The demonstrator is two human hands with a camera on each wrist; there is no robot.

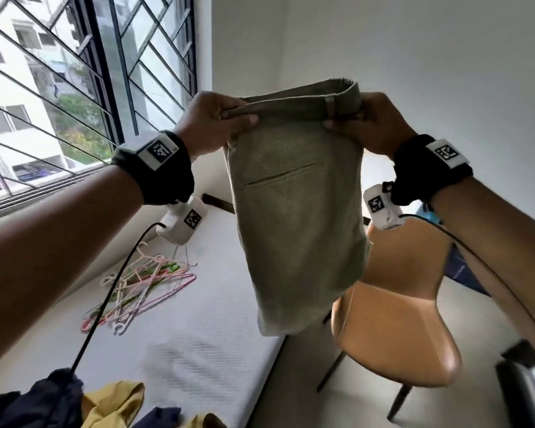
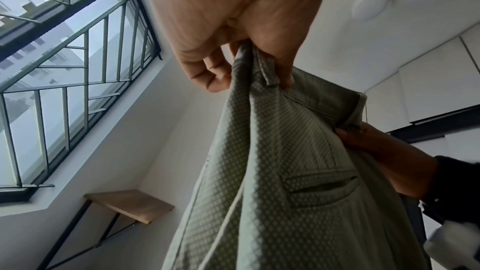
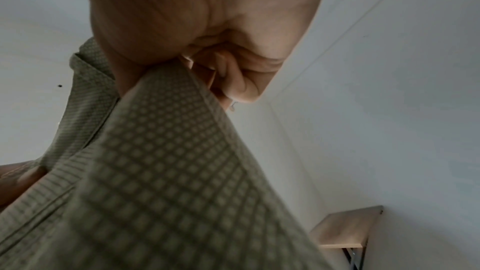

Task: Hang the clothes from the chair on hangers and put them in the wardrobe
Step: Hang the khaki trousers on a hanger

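A pair of olive-green textured shorts point(image 1: 297, 205) hangs in the air at chest height, folded in half with a back pocket facing me. My left hand point(image 1: 220, 118) pinches the left end of the waistband and my right hand point(image 1: 365, 122) pinches the right end. The left wrist view shows the shorts point(image 2: 272, 182) close up, with the left hand point(image 2: 241, 65) gripping the waistband fold. The right hand point(image 3: 197, 65) clutches the fabric point(image 3: 161, 161) in the right wrist view. A tangle of pink, white and green hangers point(image 1: 142, 282) lies on the white bed point(image 1: 198, 350) below. The tan chair point(image 1: 399, 319) stands under the shorts, to the right.
More clothes, yellow point(image 1: 115, 403) and dark navy point(image 1: 37, 403), lie at the bed's near edge. A barred window point(image 1: 59, 88) fills the left wall. A small wooden wall shelf point(image 2: 130, 204) is mounted in the corner. White cupboard doors point(image 2: 428, 85) show at the right.
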